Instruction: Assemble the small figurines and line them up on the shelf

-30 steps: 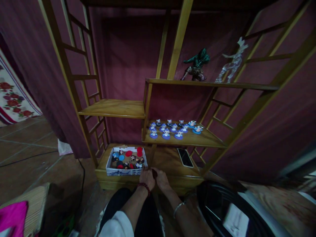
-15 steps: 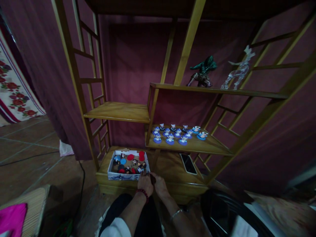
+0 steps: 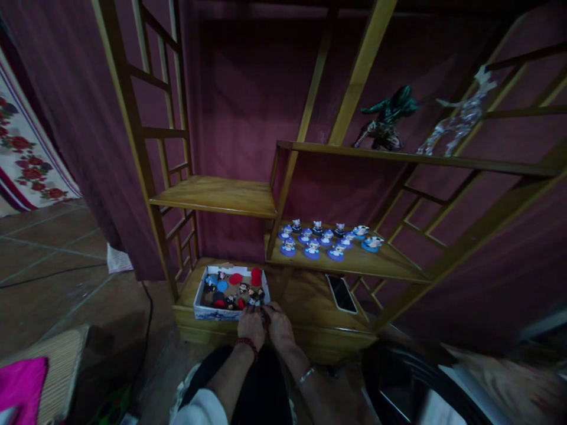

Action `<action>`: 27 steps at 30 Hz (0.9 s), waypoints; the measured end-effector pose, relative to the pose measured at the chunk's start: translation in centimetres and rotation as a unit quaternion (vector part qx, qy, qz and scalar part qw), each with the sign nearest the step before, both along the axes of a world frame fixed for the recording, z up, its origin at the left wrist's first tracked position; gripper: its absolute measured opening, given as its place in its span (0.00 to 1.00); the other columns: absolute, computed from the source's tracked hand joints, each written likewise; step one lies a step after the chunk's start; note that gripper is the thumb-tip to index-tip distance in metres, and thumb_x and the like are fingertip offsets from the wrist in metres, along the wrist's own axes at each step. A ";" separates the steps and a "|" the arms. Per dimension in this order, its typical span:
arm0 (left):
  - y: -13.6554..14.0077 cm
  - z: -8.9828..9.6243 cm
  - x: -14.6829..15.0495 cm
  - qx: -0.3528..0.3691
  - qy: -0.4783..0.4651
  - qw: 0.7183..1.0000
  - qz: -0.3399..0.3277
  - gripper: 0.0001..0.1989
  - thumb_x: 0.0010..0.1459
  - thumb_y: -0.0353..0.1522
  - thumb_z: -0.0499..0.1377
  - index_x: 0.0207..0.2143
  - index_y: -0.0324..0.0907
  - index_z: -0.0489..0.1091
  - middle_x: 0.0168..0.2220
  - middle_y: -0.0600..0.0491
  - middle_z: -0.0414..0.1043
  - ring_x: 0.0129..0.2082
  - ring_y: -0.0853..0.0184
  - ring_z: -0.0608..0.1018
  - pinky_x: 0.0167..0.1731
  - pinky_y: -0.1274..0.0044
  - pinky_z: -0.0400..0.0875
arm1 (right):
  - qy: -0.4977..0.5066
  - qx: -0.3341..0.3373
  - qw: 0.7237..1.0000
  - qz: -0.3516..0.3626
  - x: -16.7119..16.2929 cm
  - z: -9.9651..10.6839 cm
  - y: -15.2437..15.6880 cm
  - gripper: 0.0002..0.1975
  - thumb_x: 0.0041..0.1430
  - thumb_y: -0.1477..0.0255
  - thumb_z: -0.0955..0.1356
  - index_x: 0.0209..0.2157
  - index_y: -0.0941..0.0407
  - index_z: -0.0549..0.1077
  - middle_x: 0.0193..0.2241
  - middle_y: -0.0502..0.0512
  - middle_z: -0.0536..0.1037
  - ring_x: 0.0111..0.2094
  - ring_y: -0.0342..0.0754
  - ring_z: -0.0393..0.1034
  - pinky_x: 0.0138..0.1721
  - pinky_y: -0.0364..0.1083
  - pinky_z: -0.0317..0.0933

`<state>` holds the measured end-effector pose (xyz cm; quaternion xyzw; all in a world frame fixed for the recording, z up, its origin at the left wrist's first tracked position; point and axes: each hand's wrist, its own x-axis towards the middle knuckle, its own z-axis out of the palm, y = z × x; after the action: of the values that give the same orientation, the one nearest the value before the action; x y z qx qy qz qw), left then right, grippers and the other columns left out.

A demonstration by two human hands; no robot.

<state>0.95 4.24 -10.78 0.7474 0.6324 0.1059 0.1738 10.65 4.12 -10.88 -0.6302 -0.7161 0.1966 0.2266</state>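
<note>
My left hand (image 3: 251,326), a red bead bracelet at its wrist, is closed at the front right corner of a white cardboard box (image 3: 217,314). Against it is my right hand (image 3: 280,326), also with bent fingers. Something small and dark shows between the two hands; my fingers mostly cover it, so its kind cannot be made out. Inside the box lie small figurines (image 3: 231,301), red discs (image 3: 235,278) and a blue disc (image 3: 222,286). On the shelf to the right stand several little figurines on purple bases (image 3: 312,250).
A phone (image 3: 341,293) lies on the low wooden ledge (image 3: 301,295) right of the box. Higher up, a dark green figure (image 3: 387,118) and a clear deer figurine (image 3: 463,115) stand on a shelf (image 3: 345,150). A black rounded object (image 3: 398,378) sits at lower right.
The view has shifted a little, so the shelves sit further right. Both hands have moved slightly left along the box's front corner, still held together around the small dark thing.
</note>
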 end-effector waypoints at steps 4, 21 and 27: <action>-0.1 0.5 -0.4 -0.005 0.035 0.999 -0.012 0.18 0.52 0.22 0.43 0.44 0.35 0.64 0.44 0.45 0.67 0.45 0.65 0.66 0.46 0.75 0.56 | -0.020 0.000 1.000 0.006 0.0 -0.5 0.3 0.21 0.48 0.84 0.57 0.39 0.53 0.73 0.37 0.54 0.72 0.41 0.43 0.63 0.42 0.38 0.56; 0.2 1.0 -2.9 0.030 0.055 0.998 -0.019 0.17 0.54 0.26 0.42 0.35 0.43 0.70 0.37 0.48 0.72 0.45 0.61 0.65 0.44 0.68 0.51 | -0.117 0.004 0.993 -0.004 0.0 -0.5 0.8 0.14 0.55 0.75 0.57 0.30 0.52 0.74 0.33 0.52 0.73 0.38 0.43 0.64 0.34 0.39 0.55; 0.7 0.4 -3.4 0.019 0.081 0.996 -0.011 0.16 0.53 0.25 0.43 0.34 0.43 0.70 0.35 0.49 0.73 0.42 0.61 0.69 0.41 0.69 0.56 | -0.131 -0.032 0.991 -0.025 0.0 -0.2 0.9 0.14 0.55 0.74 0.57 0.29 0.54 0.73 0.32 0.53 0.73 0.36 0.42 0.66 0.33 0.38 0.54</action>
<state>-2.41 4.97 -10.35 0.7639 0.6337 0.0553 0.1089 10.61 4.99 -11.12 -0.6749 -0.7173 0.1295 0.1150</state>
